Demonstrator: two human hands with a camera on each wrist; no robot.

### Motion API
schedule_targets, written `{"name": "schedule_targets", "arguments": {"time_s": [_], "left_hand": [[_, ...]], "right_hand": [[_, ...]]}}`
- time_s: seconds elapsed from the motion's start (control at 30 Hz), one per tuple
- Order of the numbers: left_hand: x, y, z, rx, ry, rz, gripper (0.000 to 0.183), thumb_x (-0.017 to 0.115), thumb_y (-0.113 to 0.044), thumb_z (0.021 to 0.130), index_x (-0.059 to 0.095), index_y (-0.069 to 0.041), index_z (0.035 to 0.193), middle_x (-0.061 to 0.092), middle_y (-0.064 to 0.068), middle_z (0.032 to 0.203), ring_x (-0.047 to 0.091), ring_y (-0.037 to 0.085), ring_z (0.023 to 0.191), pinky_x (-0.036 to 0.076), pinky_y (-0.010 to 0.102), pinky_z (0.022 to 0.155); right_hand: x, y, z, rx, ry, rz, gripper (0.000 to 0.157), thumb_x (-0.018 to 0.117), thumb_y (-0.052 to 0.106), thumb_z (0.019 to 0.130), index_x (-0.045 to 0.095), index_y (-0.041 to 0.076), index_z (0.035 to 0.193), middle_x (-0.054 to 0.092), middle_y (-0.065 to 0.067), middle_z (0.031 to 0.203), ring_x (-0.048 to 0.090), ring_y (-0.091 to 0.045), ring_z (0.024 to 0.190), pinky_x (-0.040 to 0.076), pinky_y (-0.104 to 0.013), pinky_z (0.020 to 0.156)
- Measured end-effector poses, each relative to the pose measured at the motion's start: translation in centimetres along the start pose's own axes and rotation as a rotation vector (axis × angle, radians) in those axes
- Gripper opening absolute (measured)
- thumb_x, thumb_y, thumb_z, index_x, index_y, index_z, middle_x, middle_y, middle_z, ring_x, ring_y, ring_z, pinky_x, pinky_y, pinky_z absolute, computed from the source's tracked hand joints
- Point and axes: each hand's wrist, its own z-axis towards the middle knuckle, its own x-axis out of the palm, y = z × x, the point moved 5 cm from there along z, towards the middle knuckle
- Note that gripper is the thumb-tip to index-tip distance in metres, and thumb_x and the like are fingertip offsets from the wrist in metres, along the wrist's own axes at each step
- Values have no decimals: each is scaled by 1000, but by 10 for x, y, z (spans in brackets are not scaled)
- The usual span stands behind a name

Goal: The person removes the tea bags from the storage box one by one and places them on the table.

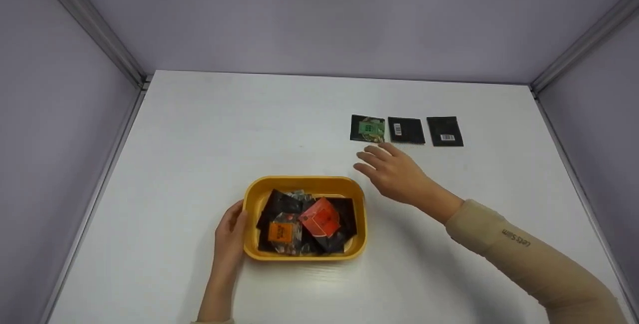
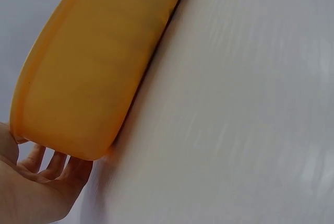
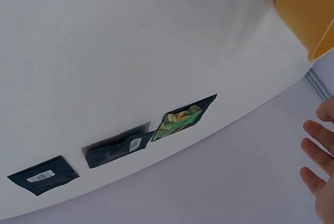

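1. Pale lilac walls (image 1: 319, 19) rise behind the table and on both its sides.
2. The white table (image 1: 214, 124) spreads across most of the head view.
3. A beige sleeve (image 1: 529, 259) with dark lettering covers the right forearm, which reaches in from the lower right.
4. The yellow tub (image 2: 86, 62) sits on the near part of the table, upright, with a heap of packets inside.
5. The right hand (image 1: 392, 171) hangs above the table, between the tub and a row of three packets. Its fingers are apart and loosely bent, around nothing; in the head view its fingertips come up to the near edge of the row.
6. The left hand (image 1: 230, 231) holds the tub's left end, fingers against the outside of the end wall.
7. In the tub, black packets (image 1: 278, 204) overlap at various angles. On top lie a red-fronted packet (image 1: 320, 218), tilted, and to its left an orange-labelled packet (image 1: 286, 234).
8. The row lies flat beyond the tub, to the right: a green-labelled packet (image 1: 368, 129) at the left, then a middle black packet (image 1: 412, 133) just beside it, then a right-hand black packet (image 1: 444, 128), a little apart.
9. A small white barcode (image 1: 397, 129) shows on the middle packet; the right-hand one bears another near its lower edge.
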Motion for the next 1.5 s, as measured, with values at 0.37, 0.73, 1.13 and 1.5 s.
{"name": "schedule_targets", "arguments": {"time_s": [0.37, 0.73, 1.13, 1.5], "left_hand": [[0, 3, 1, -10, -4, 14, 51, 47, -37, 106, 45, -6, 146, 45, 13, 148, 41, 26, 136, 35, 42, 112], [-4, 1, -2, 25, -4, 9, 52, 47, -36, 106, 44, -4, 147, 45, 14, 148, 41, 27, 136, 35, 42, 112], [-5, 3, -1, 12, -2, 17, 54, 46, -38, 106, 42, -4, 148, 44, 15, 149, 40, 28, 137, 33, 44, 113], [-3, 2, 0, 7, 3, 8, 54, 46, -38, 106, 41, -4, 148, 43, 16, 150, 41, 29, 136, 34, 44, 113]], "right_hand": [[-12, 42, 23, -179, 46, 61, 34, 75, 15, 89, 64, 9, 121, 67, -9, 123, 60, -27, 115, 46, -43, 103], [-13, 85, 56, -368, 67, 55, 20, 62, 12, 97, 68, 14, 116, 66, -5, 121, 56, -22, 114, 45, -36, 99], [-4, 132, 86, -537, 176, -66, 25, 52, 27, 104, 66, 19, 124, 63, 1, 129, 54, -18, 118, 42, -34, 101], [-9, 159, 107, -479, 343, 9, 26, 52, 37, 104, 67, 23, 120, 68, 7, 113, 58, -11, 97, 44, -26, 82]]}}
